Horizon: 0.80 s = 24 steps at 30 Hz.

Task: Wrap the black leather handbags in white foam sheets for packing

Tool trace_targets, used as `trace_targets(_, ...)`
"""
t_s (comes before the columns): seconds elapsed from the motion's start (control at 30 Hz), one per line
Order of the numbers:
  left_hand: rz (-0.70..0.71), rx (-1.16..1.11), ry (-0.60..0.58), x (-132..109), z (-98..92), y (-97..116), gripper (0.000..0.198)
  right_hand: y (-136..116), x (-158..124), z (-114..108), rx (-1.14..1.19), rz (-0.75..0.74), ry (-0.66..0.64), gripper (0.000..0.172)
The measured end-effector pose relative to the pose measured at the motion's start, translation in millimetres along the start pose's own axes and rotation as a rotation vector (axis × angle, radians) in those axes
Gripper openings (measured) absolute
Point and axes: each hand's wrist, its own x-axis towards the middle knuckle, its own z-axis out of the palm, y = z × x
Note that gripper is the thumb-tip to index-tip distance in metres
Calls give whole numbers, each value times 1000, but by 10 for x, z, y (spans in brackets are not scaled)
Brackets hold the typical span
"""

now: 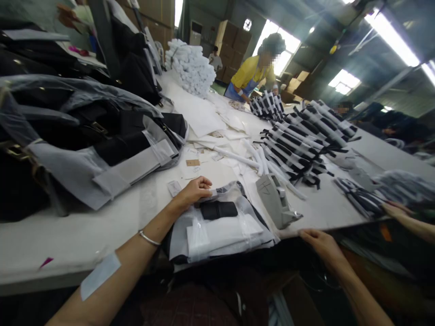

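Note:
A black bag partly wrapped in white tissue and clear plastic (224, 233) lies at the near edge of the table. My left hand (197, 190) is closed on the wrapped handle at the bag's upper left. To the right of the bag, my right hand (314, 237) is at the table's edge with its fingers together; what they hold, if anything, is too small to tell. Between my right hand and the bag stands a grey tape dispenser (272, 199), its cutter end near that hand.
Wrapped black bags (136, 140) are piled at the left. Bundles of black and white wrapped strips (292, 145) lie at the right, beyond white rolls (238, 156). Another person's hand (397, 210) is at far right; a person in yellow (246, 74) stands across the table.

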Motion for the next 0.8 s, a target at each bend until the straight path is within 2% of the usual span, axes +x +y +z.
trace_targets(0.1, 13, -14, -4, 21, -10, -42, 43, -644, -300, 241, 327, -99, -103, 35)
trace_targets(0.2, 21, -8, -4, 24, -11, -65, 42, -1453, -504, 714, 638, -203, -257, 41)
trace_targets(0.23, 24, -3, -4, 22, -11, -70, 41, -1687, -529, 888, 721, -235, -341, 52)
trace_targets(0.27, 30, 3, -3, 19, -10, -74, 41, -1880, -534, 1056, 787, -248, -385, 58)
trace_targets(0.33, 45, 18, 1, 12, -8, -83, 41, -2126, -495, 1351, 848, -271, -398, 57)
trace_targets(0.4, 61, 35, 9, 8, -6, -92, 40, -2205, -416, 1562, 826, -265, -357, 46)
trace_targets(0.5, 86, 77, 31, 7, 1, -110, 38, -2166, -299, 1707, 743, -211, -304, 37)
trace_targets(0.6, 111, 140, 49, -1, 15, -127, 34, -2127, -238, 1721, 680, -173, -285, 34)
trace_targets(0.8, 136, 282, 95, -92, 81, -104, 27, -2146, -229, 1697, 555, -90, -341, 29)
